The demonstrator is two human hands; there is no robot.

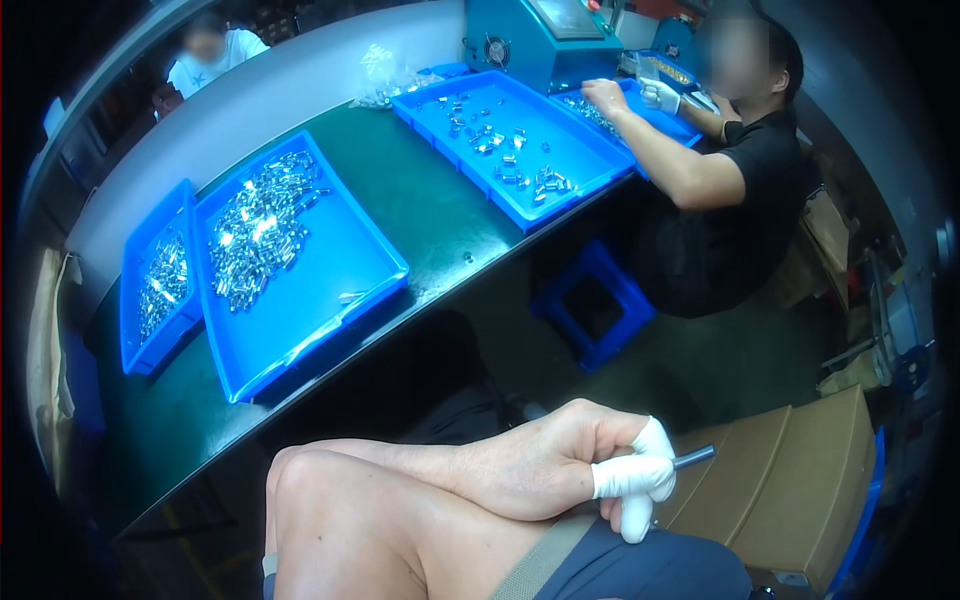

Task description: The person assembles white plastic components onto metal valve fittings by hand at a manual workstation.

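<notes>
Above my bare leg and dark shorts, my left hand reaches across to the right with its back turned up. White finger cots cover its thumb and at least two fingers. These are closed in a pinch on a thin dark metal rod, which sticks out to the right past the fingertips. The rest of the rod is hidden inside the grip. My right hand is not in view. A brown cardboard box stands just beyond the rod.
On the green table, blue trays hold many small shiny metal cylinders. A co-worker handles parts over another tray at the far right. A blue stool stands below; a teal machine is behind.
</notes>
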